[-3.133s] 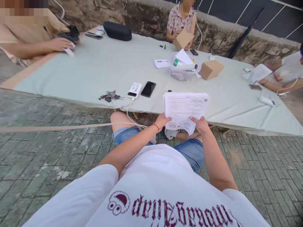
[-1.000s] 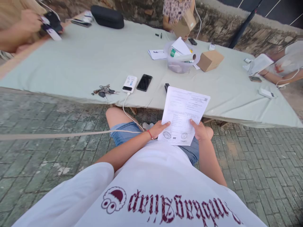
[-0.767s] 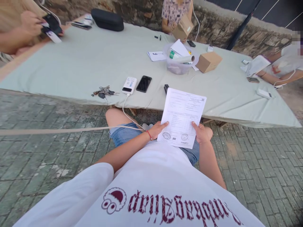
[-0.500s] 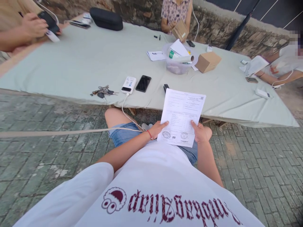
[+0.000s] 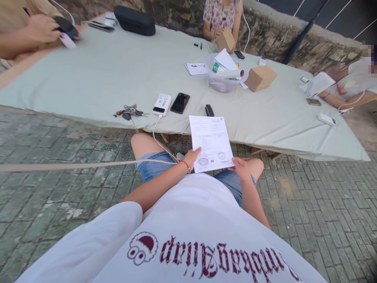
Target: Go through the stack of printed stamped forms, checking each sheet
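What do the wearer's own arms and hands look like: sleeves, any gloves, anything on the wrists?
The left hand and right hand are gloveless, the forearms bare. A thin red bracelet circles the left wrist, with what looks like a small pale bead; none shows on the right. The loose left sleeve is white, part of a white T-shirt printed in dark maroon.

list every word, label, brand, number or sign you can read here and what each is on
No word reads surely enough to quote.
Held paper: printed lines and two round stamps, too small.
White shirt: ornate dark red lettering, upside down, not legible.
White device: blue marks, too small.
Green label in the tub: too small.
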The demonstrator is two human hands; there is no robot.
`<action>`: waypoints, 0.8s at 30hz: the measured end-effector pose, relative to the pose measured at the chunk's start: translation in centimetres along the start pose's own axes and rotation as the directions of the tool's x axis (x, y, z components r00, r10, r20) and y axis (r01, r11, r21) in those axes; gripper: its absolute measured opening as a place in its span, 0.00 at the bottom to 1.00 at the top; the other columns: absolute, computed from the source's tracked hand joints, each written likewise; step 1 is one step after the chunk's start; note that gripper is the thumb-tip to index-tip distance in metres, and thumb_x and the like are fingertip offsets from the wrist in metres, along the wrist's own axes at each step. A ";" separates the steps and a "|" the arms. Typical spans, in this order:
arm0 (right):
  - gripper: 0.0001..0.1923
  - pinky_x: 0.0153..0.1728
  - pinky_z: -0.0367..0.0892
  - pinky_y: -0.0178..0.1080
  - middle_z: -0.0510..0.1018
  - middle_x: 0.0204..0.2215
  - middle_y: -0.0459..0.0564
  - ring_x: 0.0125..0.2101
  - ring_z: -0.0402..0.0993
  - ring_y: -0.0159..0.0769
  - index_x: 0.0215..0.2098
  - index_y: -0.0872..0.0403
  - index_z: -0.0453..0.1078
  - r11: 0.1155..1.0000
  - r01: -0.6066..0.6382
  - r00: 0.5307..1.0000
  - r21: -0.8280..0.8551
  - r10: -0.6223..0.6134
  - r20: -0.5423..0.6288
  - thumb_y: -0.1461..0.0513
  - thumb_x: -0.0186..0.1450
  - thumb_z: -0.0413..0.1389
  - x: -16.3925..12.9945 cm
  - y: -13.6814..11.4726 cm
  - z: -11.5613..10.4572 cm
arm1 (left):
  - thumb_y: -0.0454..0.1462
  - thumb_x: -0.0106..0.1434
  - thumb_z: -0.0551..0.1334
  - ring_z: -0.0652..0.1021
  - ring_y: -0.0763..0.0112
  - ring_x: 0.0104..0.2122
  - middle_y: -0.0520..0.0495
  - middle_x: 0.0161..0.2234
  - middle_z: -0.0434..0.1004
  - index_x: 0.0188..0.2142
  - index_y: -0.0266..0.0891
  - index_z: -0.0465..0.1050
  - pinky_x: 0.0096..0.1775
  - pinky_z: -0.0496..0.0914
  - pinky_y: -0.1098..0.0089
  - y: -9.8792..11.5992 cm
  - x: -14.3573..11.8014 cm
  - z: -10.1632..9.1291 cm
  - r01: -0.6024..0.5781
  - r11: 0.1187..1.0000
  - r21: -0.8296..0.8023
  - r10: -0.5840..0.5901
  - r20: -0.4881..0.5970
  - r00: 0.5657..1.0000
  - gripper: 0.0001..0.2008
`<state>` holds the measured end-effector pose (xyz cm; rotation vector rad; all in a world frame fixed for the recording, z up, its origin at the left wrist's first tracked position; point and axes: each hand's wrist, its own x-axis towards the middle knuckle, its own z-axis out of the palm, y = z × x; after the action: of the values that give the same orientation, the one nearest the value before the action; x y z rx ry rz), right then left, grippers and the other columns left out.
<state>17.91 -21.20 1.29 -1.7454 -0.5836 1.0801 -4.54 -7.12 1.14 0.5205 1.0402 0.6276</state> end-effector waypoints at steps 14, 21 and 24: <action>0.10 0.33 0.81 0.45 0.85 0.31 0.49 0.31 0.84 0.45 0.36 0.49 0.75 0.996 -0.069 0.998 -0.049 0.068 -0.014 0.52 0.64 0.61 0.2 2.7 1.3 | 0.47 0.64 0.71 0.84 0.47 0.51 0.28 0.51 0.83 0.48 0.31 0.78 0.54 0.78 0.48 -1.6 1.8 -1.5 0.074 0.996 0.056 -0.069 -0.078 0.995 0.21; 0.08 0.31 0.80 0.41 0.85 0.31 0.48 0.31 0.84 0.41 0.38 0.49 0.75 0.995 -0.093 0.995 -0.032 0.093 0.016 0.55 0.65 0.60 0.2 3.6 1.3 | 0.48 0.64 0.70 0.84 0.46 0.50 0.29 0.51 0.83 0.48 0.32 0.79 0.55 0.77 0.50 -1.6 1.9 -1.8 0.076 0.994 0.079 -0.069 -0.091 0.993 0.22; 0.09 0.31 0.80 0.39 0.85 0.31 0.49 0.31 0.83 0.40 0.38 0.50 0.75 0.995 -0.098 0.994 -0.004 0.098 0.045 0.54 0.65 0.61 0.1 3.9 1.0 | 0.49 0.66 0.67 0.83 0.48 0.51 0.31 0.50 0.84 0.47 0.33 0.79 0.57 0.76 0.52 -1.4 1.9 -1.7 0.040 0.996 0.075 -0.031 -0.114 0.993 0.20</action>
<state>16.73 -22.26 -2.40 -1.7709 -0.5316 1.1908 -5.08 -6.68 -1.70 0.5378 1.1815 0.5919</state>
